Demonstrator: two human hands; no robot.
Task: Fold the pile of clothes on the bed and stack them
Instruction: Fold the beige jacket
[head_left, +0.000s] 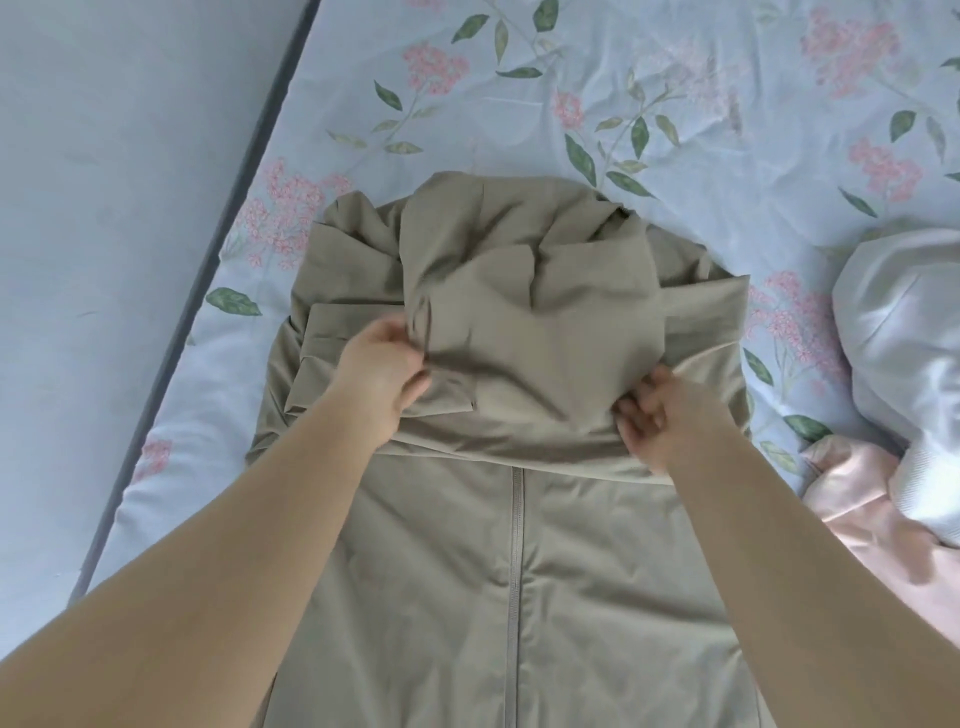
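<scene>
A khaki zip-up jacket lies on the bed in front of me, zipper facing up and running down the middle. Its hood and sleeves are folded and bunched over the chest. My left hand pinches the left edge of the bunched fabric. My right hand grips its lower right edge, fingers curled round the cloth.
The floral bedsheet covers the mattress, whose dark edge runs along the left beside a pale wall. A white garment and a pink garment lie crumpled at the right.
</scene>
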